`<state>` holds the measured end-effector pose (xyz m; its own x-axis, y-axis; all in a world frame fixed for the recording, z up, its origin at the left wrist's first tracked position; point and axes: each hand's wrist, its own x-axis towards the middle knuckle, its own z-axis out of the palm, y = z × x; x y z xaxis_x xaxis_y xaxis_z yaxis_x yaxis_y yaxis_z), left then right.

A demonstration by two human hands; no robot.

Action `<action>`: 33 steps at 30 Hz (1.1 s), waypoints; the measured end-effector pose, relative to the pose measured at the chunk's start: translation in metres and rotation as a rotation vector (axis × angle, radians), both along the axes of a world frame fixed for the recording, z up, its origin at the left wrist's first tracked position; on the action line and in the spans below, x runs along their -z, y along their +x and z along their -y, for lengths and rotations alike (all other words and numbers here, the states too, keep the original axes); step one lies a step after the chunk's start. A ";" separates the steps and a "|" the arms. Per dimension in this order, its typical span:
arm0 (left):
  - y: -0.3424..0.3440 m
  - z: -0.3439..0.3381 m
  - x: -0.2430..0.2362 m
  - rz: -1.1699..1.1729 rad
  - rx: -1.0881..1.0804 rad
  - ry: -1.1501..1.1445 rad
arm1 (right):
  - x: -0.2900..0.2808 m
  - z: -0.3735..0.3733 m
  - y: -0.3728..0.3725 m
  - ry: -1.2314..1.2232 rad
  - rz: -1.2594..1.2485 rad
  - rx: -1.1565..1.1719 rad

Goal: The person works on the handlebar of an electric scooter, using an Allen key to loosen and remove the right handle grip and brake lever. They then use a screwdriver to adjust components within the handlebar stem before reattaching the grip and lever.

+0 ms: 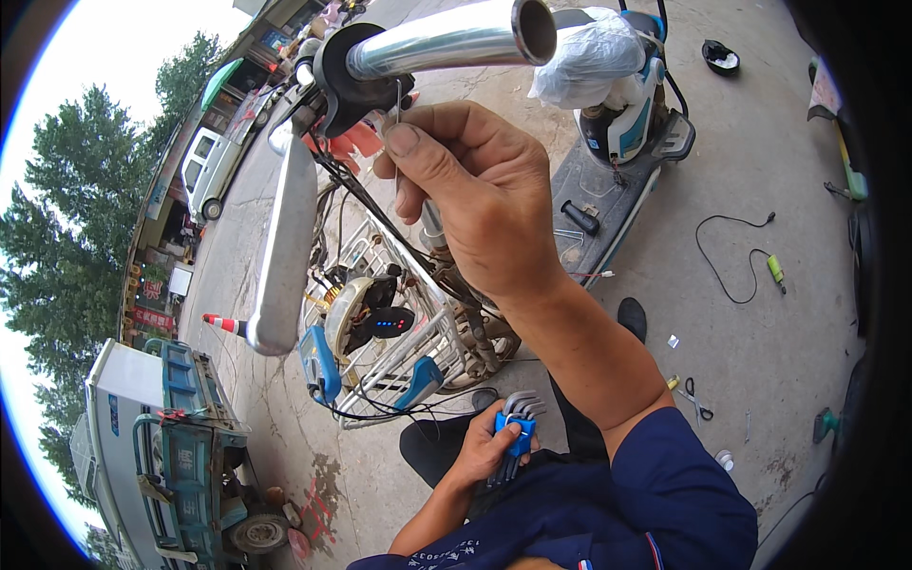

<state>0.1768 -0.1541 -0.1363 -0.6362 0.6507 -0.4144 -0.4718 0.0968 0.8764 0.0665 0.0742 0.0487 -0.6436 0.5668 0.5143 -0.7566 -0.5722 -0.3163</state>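
Note:
My right hand (489,195) is raised to the handlebar, thumb and fingers pinched on a thin metal hex key (399,103). The key's upper end reaches the underside of the black fitting (335,81) around the bare shiny handlebar tube (446,43); the exact contact is hard to see. From that fitting a silver brake lever (283,237) hangs toward me. Low in front of my body, my left hand (478,451) is closed around a folding-style set of hex keys in a blue holder (518,435). Several grey key ends stick out of it.
Below the handlebar are a white wire basket (446,309), loose wiring and a round headlight unit (347,309). A scooter footboard (608,185) beyond bears a black grip (579,218). Scissors (698,401) and a black cable (708,256) lie on the ground. A blue-green truck (185,446) stands left.

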 end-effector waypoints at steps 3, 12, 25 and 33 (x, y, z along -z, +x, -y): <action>-0.003 0.004 0.003 0.027 0.023 -0.002 | -0.001 0.000 0.000 0.001 -0.003 -0.005; 0.000 -0.004 -0.001 0.000 -0.001 -0.006 | -0.009 0.010 0.001 -0.122 -0.051 -0.176; 0.000 -0.004 -0.004 -0.016 -0.014 -0.029 | 0.000 0.005 -0.001 -0.079 -0.024 -0.098; 0.000 -0.007 -0.003 -0.026 -0.002 -0.065 | 0.003 -0.008 -0.012 0.290 -0.009 0.715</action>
<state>0.1773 -0.1473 -0.1335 -0.6487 0.6214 -0.4392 -0.4491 0.1533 0.8802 0.0549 0.0819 0.0452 -0.1670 0.6848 0.7093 -0.9144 0.1615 -0.3712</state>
